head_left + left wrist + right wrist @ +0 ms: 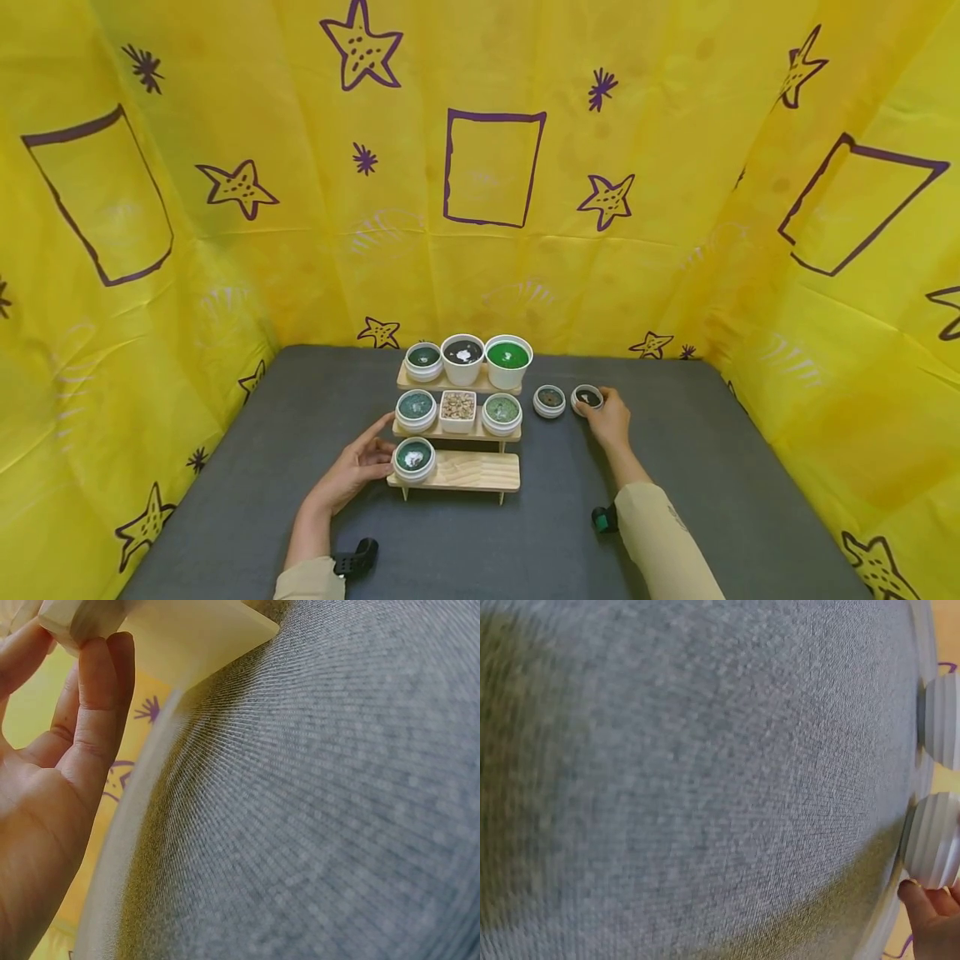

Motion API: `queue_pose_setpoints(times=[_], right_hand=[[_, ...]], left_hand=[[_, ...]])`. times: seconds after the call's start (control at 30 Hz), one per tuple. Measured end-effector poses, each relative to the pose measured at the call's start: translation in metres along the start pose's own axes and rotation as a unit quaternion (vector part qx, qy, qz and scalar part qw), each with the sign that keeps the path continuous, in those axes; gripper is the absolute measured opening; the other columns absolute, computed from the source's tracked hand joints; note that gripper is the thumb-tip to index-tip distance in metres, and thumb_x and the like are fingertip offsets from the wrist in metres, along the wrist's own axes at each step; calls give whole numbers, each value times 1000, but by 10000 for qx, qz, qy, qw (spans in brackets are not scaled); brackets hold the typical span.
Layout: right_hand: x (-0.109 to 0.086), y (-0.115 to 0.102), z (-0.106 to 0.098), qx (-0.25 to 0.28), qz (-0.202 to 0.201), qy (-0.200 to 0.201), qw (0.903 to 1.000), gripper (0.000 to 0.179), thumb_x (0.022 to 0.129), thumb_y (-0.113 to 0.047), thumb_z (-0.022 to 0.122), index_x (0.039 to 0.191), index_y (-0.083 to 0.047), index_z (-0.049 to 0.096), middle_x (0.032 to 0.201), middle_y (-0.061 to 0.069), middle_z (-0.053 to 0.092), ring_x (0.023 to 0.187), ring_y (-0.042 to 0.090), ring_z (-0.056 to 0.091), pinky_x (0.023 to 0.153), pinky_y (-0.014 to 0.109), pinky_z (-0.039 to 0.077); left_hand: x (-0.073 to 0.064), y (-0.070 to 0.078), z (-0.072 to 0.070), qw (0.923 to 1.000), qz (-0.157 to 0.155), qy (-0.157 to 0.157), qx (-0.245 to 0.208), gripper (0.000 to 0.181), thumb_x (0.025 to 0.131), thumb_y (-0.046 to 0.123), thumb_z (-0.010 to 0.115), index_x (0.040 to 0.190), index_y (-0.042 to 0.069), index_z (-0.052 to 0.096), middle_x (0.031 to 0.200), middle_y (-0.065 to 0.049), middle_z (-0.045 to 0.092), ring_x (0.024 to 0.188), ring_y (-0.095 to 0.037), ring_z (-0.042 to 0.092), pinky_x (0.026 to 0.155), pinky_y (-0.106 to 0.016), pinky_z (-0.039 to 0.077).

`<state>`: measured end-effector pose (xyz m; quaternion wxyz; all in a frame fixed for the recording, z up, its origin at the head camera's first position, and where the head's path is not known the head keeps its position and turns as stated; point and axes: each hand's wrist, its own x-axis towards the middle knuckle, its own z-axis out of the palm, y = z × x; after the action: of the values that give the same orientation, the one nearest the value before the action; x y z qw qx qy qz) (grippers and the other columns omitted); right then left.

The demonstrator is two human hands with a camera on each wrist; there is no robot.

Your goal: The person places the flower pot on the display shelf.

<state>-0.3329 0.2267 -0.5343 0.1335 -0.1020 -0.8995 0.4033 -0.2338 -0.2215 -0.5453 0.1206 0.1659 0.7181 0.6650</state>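
Observation:
A wooden three-step stand (476,472) carries small white cups with green and dark contents. My left hand (351,471) is at its left end, fingers by the middle step and thumb near the lower one. In the left wrist view, fingers (97,682) grip a pale wooden end (82,619) of the stand. A white cup with white-flecked green filling (414,457) stands on the lowest step beside that hand. To the right, my right hand (611,421) grips a ribbed white cup with dark contents (587,400) on the table. The right wrist view shows its ribbed side (932,840).
Another ribbed cup with brownish filling (550,402) stands between the stand and the held cup. A square cup of beige bits (458,410) sits mid-stand. Taller cups, one bright green (508,360), occupy the top step. Yellow cloth (495,275) walls the grey table (480,550).

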Motion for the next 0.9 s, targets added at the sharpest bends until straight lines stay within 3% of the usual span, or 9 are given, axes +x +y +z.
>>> queue_pose_setpoints(times=[0.13,0.6,0.9], right_hand=[[-1,3,1,14,48,-23,10000,59,85,-20,74,130,11,52,127,34,59,120,51,53,104,56,40],[-3,4,3,142,-230,-87,9996,60,82,-21,76,128,11,54,124,33,62,117,49,56,103,55,41],[-8,7,-4,153,-363,-166,9991,57,82,-20,77,127,10,56,121,32,64,112,44,60,97,52,45]], left_hand=[[0,-3,0,9996,193,-97,-175,84,92,1,63,159,12,14,112,4,59,102,-4,64,88,-20,52],[-1,-4,-1,9988,421,-119,-211,83,92,0,63,159,16,18,111,5,61,103,-2,64,86,-19,53],[0,-3,1,9992,322,-66,-212,85,91,3,65,159,13,16,112,3,59,103,-2,63,86,-19,53]])
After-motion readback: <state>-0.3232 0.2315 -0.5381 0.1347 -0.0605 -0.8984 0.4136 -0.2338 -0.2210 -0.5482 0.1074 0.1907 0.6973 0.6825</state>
